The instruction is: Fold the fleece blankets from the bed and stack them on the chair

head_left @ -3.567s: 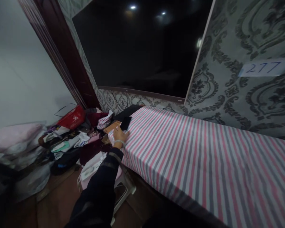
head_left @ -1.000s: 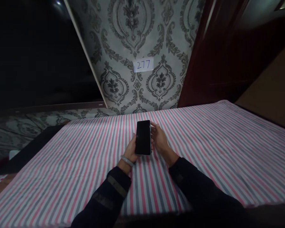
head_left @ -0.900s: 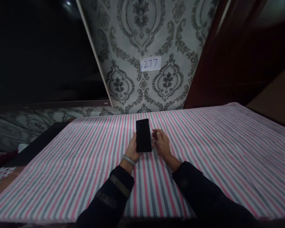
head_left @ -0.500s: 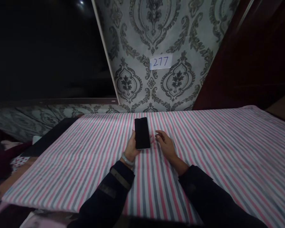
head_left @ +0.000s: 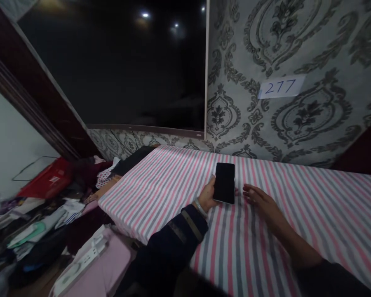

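A black smartphone (head_left: 224, 183) with a dark screen is held upright in my left hand (head_left: 207, 195), whose fingers wrap behind it; a fingertip shows at its right edge. A pale bangle circles the left wrist. To the right of the phone, my right hand (head_left: 258, 197) hovers over the striped cloth, not touching the phone. Its fingers point left, slightly bent and apart, with nothing in them. Under both hands lies the pink, grey and white striped cloth (head_left: 173, 177).
A large dark television (head_left: 126, 70) hangs on the patterned wall, beside a paper marked 277 (head_left: 281, 86). At the left are a red basket (head_left: 51, 177), heaped clothes (head_left: 40, 227) and a white power strip (head_left: 83, 262) on a pink surface (head_left: 111, 255).
The view has turned left, so the phone and hands appear further right, and the basket and clothes have come into view. The right hand's fingers look straighter. The left hand still holds the phone.
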{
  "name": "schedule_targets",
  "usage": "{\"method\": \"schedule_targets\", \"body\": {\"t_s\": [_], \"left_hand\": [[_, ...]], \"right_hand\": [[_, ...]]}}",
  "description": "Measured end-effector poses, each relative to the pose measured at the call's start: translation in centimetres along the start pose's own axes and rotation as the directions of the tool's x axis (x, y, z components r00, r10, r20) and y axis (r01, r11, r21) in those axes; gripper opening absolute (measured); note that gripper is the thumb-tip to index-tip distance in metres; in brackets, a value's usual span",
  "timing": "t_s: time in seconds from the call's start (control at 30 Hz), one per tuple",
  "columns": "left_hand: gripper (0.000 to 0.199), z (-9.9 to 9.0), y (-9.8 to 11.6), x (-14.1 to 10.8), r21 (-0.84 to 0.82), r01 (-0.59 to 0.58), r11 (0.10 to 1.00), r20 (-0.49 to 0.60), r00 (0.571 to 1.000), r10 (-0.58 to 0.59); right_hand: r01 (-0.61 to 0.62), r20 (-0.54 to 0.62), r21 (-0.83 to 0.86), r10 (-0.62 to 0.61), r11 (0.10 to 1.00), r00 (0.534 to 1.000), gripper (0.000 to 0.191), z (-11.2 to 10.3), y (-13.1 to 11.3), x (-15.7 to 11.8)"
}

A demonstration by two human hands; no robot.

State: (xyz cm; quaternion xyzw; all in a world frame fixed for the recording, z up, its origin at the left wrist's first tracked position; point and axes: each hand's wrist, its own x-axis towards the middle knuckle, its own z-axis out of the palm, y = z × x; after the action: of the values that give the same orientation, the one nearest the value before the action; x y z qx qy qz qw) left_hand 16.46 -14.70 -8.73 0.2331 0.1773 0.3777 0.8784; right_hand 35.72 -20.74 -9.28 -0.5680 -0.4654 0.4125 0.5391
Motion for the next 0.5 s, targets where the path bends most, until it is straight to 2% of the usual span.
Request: {"method": "schedule_targets", "body": {"t_s": [0.13,0.23,0.33,0.43,0.5], "left_hand": [[0.088,0.2,0.4,-0.7,-0.019,-0.002,1.0,-0.039,0.999,0.001],[0.089,0.9,0.7,-0.7,-0.009,-0.02,1.0,-0.101,0.995,0.019],[0.085,2.3,0.8,-1.2,0.041,-0.015,0.999,-0.183,0.983,0.022],[0.069,3.6,0.3,-2.1,0.079,-0.041,0.996,-0.209,0.976,0.057],[0.061,4.1,-0.2,-2.7,0.078,-0.028,0.997,-0.18,0.983,0.042]], "right_hand": [[-0.066,0.064,0.084,0.061,0.994,0.996,0.056,0.5,0.2,-1.3],[-0.082,0.057,0.107,0.077,0.991,0.995,0.059,0.9,0.3,-1.5],[-0.128,0.036,0.226,0.123,0.966,0.992,0.054,1.6,-0.9,-1.7],[-0.217,0.109,0.432,0.188,0.875,0.976,0.045,2.3,-3.2,-2.5],[-0.284,0.168,0.543,0.23,0.79,0.959,0.049,2.6,-4.8,-3.1]]}}
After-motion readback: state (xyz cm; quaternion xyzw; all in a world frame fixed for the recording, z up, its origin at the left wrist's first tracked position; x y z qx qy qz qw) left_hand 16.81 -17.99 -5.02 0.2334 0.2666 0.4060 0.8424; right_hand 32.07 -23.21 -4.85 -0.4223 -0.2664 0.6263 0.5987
